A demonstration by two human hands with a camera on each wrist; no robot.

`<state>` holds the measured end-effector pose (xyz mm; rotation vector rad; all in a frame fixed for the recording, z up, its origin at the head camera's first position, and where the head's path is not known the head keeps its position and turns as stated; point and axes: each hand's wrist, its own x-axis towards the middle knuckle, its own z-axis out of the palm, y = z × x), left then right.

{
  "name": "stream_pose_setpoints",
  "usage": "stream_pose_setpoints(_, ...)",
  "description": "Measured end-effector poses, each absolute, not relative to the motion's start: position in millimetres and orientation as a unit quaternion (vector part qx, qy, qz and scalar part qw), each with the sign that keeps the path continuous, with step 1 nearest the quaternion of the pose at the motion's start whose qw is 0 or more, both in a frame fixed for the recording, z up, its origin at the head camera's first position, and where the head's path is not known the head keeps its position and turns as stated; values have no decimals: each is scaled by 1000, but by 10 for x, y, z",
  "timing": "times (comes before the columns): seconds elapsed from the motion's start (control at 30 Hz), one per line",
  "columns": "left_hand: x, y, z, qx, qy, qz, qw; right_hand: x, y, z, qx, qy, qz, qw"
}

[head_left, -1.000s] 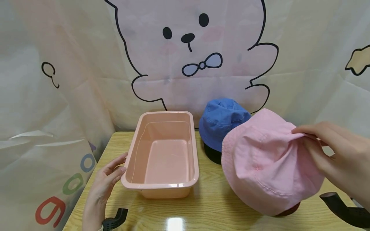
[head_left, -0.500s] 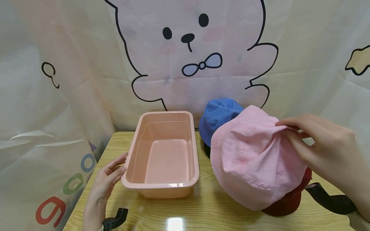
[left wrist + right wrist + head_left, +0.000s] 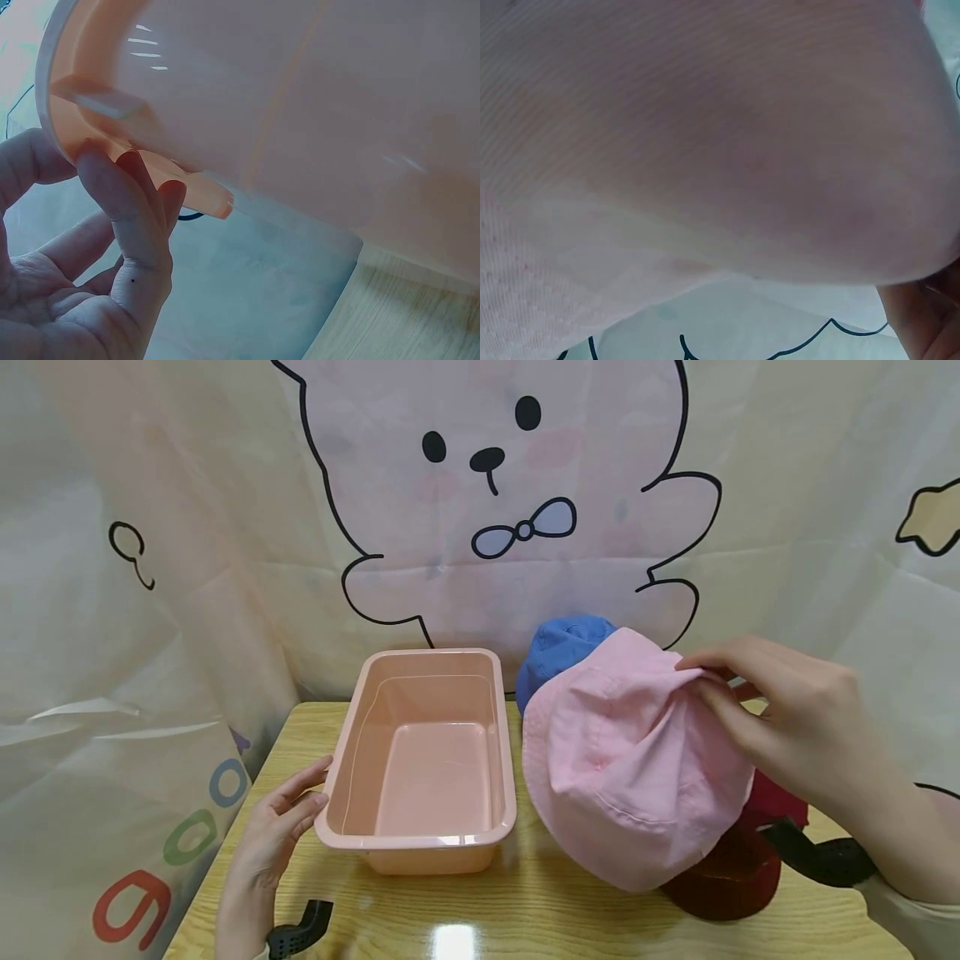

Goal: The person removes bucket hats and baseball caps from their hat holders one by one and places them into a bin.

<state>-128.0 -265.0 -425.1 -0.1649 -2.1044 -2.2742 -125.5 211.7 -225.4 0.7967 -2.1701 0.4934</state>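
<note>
My right hand (image 3: 795, 718) pinches a pink bucket hat (image 3: 622, 768) at its upper right side and holds it up over the right half of the table. The pink cloth (image 3: 727, 142) fills most of the right wrist view, where only a bit of the hand shows at the right edge. My left hand (image 3: 266, 835) grips the left rim of a peach plastic basin (image 3: 416, 842). In the left wrist view, the thumb and fingers of that hand (image 3: 124, 247) pinch the basin's edge. Nothing lies inside the basin.
Behind the pink hat stands a blue hat (image 3: 558, 647), partly hidden. A dark red cap (image 3: 731, 877) lies on the wooden table (image 3: 570, 918) to the right, half covered by the pink hat. A printed cloth (image 3: 225, 510) hangs behind the table.
My right hand has carried the pink hat leftward, toward the basin. More of the red cap shows now, and less of the blue hat. My left hand has stayed on the basin.
</note>
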Motion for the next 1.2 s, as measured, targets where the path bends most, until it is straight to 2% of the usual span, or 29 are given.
stream_pose_setpoints(0.9, -1273, -2670, -4249, -42, -680, -732, 15, -1408, 1711, -2086, 337, -841, 228, 356)
stream_pose_setpoints(1.2, -1280, -2677, -4251, -46, -682, -730, 14, -1528, 1494, -2109, 350, -810, 272, 384)
